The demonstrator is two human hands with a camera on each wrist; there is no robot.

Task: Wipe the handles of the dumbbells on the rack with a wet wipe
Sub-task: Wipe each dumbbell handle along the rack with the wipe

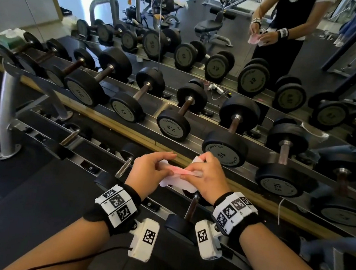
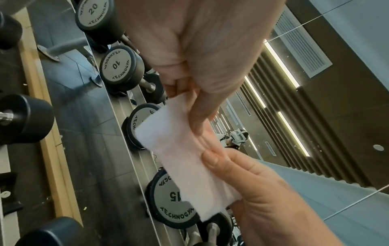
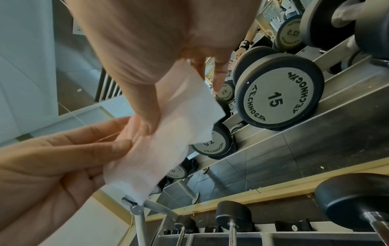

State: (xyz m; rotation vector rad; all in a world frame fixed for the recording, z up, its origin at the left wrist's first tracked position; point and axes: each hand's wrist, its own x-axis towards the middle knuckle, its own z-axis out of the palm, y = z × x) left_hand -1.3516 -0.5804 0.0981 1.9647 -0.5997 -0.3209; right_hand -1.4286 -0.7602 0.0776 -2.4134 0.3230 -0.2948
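A white wet wipe [image 1: 176, 182] is stretched between my two hands above the lower tier of the rack. My left hand [image 1: 170, 167] pinches its left end, and my right hand [image 1: 190, 172] pinches the right end. In the left wrist view the left hand [image 2: 189, 98] grips the wipe [image 2: 185, 158] between thumb and fingers. In the right wrist view the thumb of my right hand [image 3: 151, 123] presses on the wipe [image 3: 179, 126]. Black dumbbells lie in a row on the upper tier, among them the 15 dumbbell [image 1: 225, 153] and the 7.5 dumbbell [image 1: 172, 124]. Neither hand touches a dumbbell.
Small dumbbells with metal handles [image 1: 191, 206] lie on the lower tier under my wrists. A mirror [image 1: 226, 41] behind the rack reflects the weights and a standing person. A grey rack leg [image 1: 7, 117] stands at the left, with dark floor [image 1: 11, 205] beside it.
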